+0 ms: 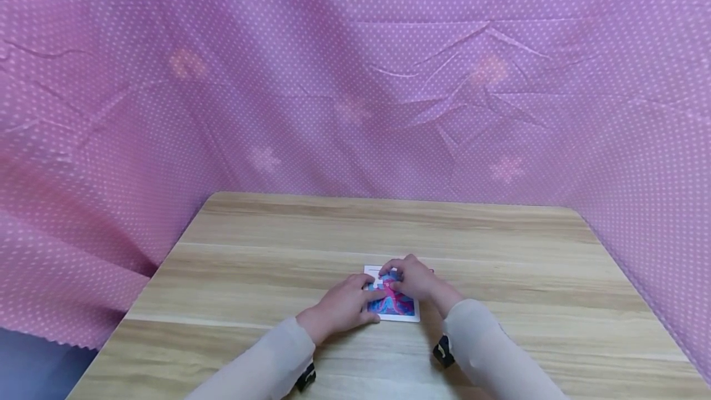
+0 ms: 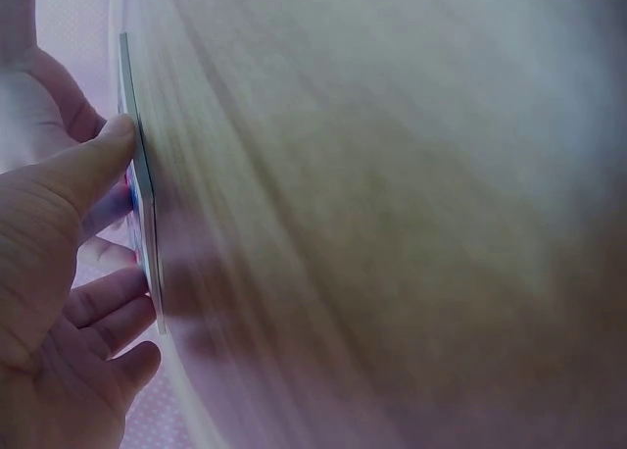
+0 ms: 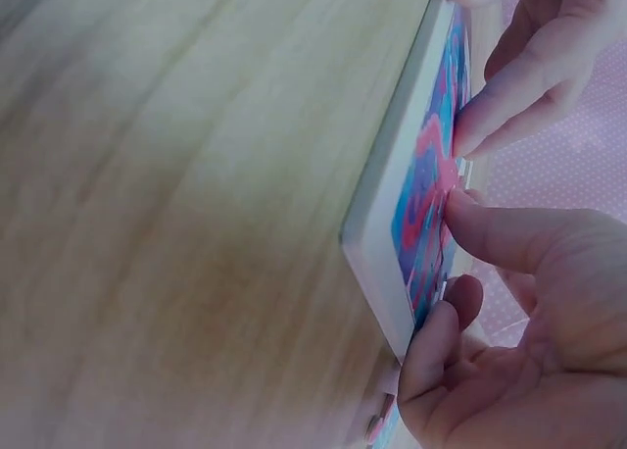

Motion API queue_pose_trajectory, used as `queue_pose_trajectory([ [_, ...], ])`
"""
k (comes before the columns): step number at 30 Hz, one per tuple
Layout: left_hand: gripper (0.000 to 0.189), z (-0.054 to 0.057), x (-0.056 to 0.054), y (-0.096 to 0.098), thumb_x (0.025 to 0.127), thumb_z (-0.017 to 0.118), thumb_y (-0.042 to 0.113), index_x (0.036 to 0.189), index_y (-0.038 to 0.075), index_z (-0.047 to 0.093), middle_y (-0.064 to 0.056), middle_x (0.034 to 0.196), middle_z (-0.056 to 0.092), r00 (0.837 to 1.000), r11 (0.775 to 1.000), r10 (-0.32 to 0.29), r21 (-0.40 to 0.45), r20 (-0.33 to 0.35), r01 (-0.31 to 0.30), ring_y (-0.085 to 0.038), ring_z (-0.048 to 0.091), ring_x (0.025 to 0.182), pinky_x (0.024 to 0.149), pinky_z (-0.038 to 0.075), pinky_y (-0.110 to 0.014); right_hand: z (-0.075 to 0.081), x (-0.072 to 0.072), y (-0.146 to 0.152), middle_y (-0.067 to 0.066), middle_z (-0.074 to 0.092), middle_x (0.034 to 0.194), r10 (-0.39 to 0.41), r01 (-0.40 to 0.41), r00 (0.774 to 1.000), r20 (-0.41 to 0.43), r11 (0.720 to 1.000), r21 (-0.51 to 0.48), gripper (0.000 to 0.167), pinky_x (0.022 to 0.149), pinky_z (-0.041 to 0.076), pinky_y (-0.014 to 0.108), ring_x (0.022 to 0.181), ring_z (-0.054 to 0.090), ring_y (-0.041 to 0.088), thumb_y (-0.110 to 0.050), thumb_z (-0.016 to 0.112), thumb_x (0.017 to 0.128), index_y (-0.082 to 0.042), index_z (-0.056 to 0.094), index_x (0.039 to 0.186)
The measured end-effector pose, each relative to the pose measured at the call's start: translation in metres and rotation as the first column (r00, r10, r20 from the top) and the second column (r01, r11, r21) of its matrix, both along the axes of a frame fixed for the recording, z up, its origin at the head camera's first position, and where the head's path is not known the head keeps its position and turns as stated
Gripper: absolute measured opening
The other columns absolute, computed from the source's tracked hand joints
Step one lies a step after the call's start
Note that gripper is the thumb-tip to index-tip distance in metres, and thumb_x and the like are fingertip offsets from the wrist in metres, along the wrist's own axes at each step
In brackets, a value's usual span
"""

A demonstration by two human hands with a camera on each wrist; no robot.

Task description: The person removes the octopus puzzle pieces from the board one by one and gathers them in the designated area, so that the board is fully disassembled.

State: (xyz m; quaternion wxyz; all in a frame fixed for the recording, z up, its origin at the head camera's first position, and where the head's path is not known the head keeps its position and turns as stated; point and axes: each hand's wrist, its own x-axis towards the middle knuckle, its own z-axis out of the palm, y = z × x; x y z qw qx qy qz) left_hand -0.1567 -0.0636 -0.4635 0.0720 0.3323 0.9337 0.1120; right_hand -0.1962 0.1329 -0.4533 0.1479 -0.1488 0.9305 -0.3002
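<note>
A jigsaw puzzle board (image 1: 395,306) with a pink octopus on blue and a white border lies on the table. White backing shows at its upper left. My left hand (image 1: 345,304) straddles its left side, thumb against the near edge, one straight finger pressing the picture. Over the upper part, my right hand (image 1: 415,278) pinches a blue puzzle piece (image 1: 391,276) between thumb and curled forefinger, close on the board; the fingers hide most of it. In the right wrist view the puzzle board (image 3: 392,165) shows its thick pale edge, with the right thumb touching the picture.
The wooden table (image 1: 250,289) has rounded far corners. Just right of the board, a small coloured thing (image 3: 377,427) lies partly behind the right hand. A pink dotted curtain (image 1: 355,110) hangs around the table's back and sides.
</note>
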Motion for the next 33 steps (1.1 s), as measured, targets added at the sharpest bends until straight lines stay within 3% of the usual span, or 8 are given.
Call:
queue_pose_trajectory([
  [6, 0.051, 0.001, 0.001, 0.0, 0.088, 0.064, 0.046, 0.136, 0.031, 0.054, -0.011, 0.139, 0.044, 1.0, 1.0, 0.004, -0.005, 0.005, -0.004, -0.027, 0.041, 0.127, 0.103, 0.039, -0.042, -0.002, 0.001, 0.0, 0.012, 0.048, 0.11, -0.016, 0.016, 1.0, -0.019, 0.999, -0.038, 0.027, 0.086, 0.044, 0.054, 0.095, 0.051, 0.027, -0.008, 0.067, 0.088, -0.031, 0.067, 0.103],
  [10, 0.051, 0.001, 0.001, 0.001, 0.088, 0.064, 0.046, 0.136, 0.029, 0.055, -0.011, 0.139, 0.044, 1.0, 1.0, -0.001, -0.01, -0.007, 0.001, -0.027, 0.041, 0.128, 0.104, 0.038, -0.042, -0.004, 0.001, 0.001, 0.01, 0.053, 0.112, -0.031, 0.029, 0.999, -0.028, 0.998, -0.063, 0.03, 0.088, 0.044, 0.054, 0.097, 0.053, 0.026, -0.007, 0.068, 0.087, -0.028, 0.064, 0.109],
  [15, 0.051, 0.001, 0.0, 0.0, 0.088, 0.064, 0.047, 0.135, 0.028, 0.056, -0.01, 0.14, 0.044, 1.0, 1.0, -0.003, -0.017, -0.012, 0.003, -0.027, 0.041, 0.129, 0.105, 0.037, -0.041, -0.007, -0.001, 0.005, 0.003, 0.058, 0.099, -0.092, 0.089, 0.996, -0.011, 0.982, -0.166, 0.029, 0.085, 0.048, 0.044, 0.091, 0.055, 0.021, -0.002, 0.065, 0.088, -0.017, 0.062, 0.112],
  [22, 0.052, 0.0, -0.001, 0.0, 0.088, 0.064, 0.047, 0.135, 0.027, 0.056, -0.011, 0.14, 0.045, 1.0, 1.0, -0.002, -0.015, -0.01, 0.002, -0.027, 0.041, 0.129, 0.104, 0.037, -0.041, -0.011, -0.004, 0.01, -0.002, 0.058, 0.085, -0.131, 0.126, 0.991, 0.003, 0.952, -0.278, 0.02, 0.077, 0.049, 0.033, 0.082, 0.054, 0.016, 0.002, 0.062, 0.088, -0.016, 0.068, 0.096],
  [33, 0.051, 0.001, -0.001, 0.0, 0.088, 0.063, 0.047, 0.135, 0.028, 0.056, -0.01, 0.14, 0.044, 1.0, 1.0, 0.004, -0.002, 0.002, -0.004, -0.027, 0.041, 0.129, 0.104, 0.037, -0.041, -0.006, -0.008, 0.027, -0.001, 0.06, 0.085, -0.178, 0.148, 0.983, -0.055, 0.924, -0.351, 0.017, 0.078, 0.051, 0.034, 0.086, 0.058, 0.017, -0.002, 0.064, 0.089, -0.016, 0.069, 0.096],
])
